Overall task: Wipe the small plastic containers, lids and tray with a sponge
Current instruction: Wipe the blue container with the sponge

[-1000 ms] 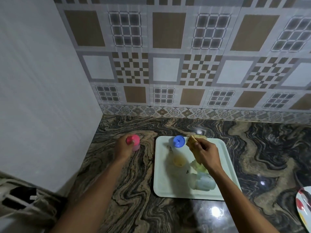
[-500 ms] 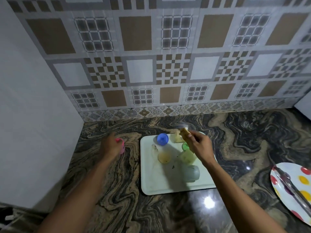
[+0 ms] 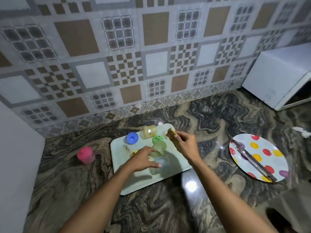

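Observation:
A pale tray (image 3: 178,167) lies on the marble counter. On it are a blue lid (image 3: 132,138), a green lid (image 3: 157,139), a yellowish container (image 3: 149,134) on its side, a greenish container (image 3: 159,147) and a bluish clear container (image 3: 162,164). My left hand (image 3: 144,159) hovers over the tray with fingers spread, thumb near the bluish container, holding nothing. My right hand (image 3: 184,142) grips a tan sponge (image 3: 171,133) above the tray's far right corner. A pink-lidded container (image 3: 85,155) stands on the counter left of the tray.
A spotted plate (image 3: 262,157) with metal tongs (image 3: 254,161) lies on the right. A white appliance (image 3: 277,78) stands at the back right. A tiled wall runs behind the counter, and a grey panel (image 3: 15,157) borders the left.
My left hand let go of the pink-lidded container, which now stands on the counter, and moved right over the tray. The right hand still holds the sponge. The view has swung right.

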